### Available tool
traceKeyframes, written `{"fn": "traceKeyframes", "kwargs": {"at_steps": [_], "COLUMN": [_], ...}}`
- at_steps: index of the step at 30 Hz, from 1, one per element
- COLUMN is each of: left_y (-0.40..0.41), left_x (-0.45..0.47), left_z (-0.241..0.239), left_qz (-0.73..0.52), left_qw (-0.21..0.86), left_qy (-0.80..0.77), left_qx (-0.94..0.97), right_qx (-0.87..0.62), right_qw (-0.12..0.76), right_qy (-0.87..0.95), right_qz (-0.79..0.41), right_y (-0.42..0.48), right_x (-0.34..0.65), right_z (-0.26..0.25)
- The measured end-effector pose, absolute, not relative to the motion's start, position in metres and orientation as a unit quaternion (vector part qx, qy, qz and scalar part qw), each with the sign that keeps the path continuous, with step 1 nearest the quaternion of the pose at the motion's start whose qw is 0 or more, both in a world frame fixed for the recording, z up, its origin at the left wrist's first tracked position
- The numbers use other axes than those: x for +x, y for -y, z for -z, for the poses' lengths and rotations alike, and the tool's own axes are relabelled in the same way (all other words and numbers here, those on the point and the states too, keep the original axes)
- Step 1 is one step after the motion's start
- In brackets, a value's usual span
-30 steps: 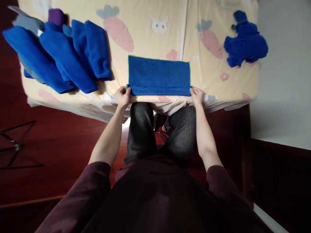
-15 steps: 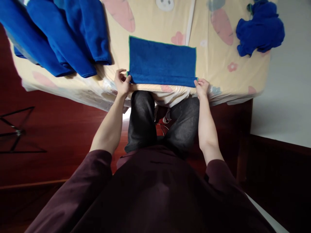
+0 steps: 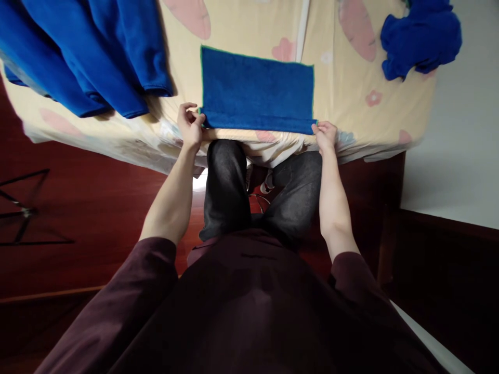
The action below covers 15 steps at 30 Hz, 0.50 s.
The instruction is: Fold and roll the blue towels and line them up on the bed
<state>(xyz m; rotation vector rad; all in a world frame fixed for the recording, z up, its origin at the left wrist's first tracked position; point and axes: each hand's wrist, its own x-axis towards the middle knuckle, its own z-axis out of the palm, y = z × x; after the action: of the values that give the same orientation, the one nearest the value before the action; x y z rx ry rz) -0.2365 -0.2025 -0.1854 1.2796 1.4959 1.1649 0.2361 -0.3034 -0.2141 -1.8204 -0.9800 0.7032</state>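
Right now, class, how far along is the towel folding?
Done: folded towels lie at the left. In hand: left hand and right hand pinch the near corners of a flat blue towel. Left: a crumpled towel at far right.

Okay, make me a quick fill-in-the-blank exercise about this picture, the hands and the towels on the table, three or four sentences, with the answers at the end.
1. The left hand and the right hand each pinch a near ____ of the flat blue towel.
2. The flat blue towel has a thin ____ edging.
3. The crumpled blue cloth lies at the far ____ of the table cover.
4. The table cover is printed with pink ____.

Missing words: corner; green; right; carrots
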Motion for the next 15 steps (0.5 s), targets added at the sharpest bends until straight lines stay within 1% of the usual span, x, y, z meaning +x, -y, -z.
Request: {"fn": "traceKeyframes", "kwargs": {"at_steps": [3,7,12,15], "left_y": [0.204,0.204,0.204,0.205], "left_x": [-0.236,-0.238,-0.243,-0.245], "left_z": [0.194,0.206,0.214,0.211], "left_qz": [-0.483,-0.470,-0.458,-0.452], "left_qw": [0.364,0.366,0.336,0.315], "left_qy": [-0.603,-0.594,-0.599,-0.593], "left_qx": [0.520,0.541,0.565,0.588], "right_qx": [-0.742,-0.744,-0.780,-0.783], "right_qw": [0.445,0.414,0.330,0.318], "right_qy": [0.426,0.477,0.498,0.514], "right_qz": [-0.265,-0.219,-0.186,-0.148], "right_y": [0.304,0.306,0.305,0.308], "right_x": [0.233,0.232,0.232,0.226], "right_z": [0.210,0.208,0.206,0.194]}}
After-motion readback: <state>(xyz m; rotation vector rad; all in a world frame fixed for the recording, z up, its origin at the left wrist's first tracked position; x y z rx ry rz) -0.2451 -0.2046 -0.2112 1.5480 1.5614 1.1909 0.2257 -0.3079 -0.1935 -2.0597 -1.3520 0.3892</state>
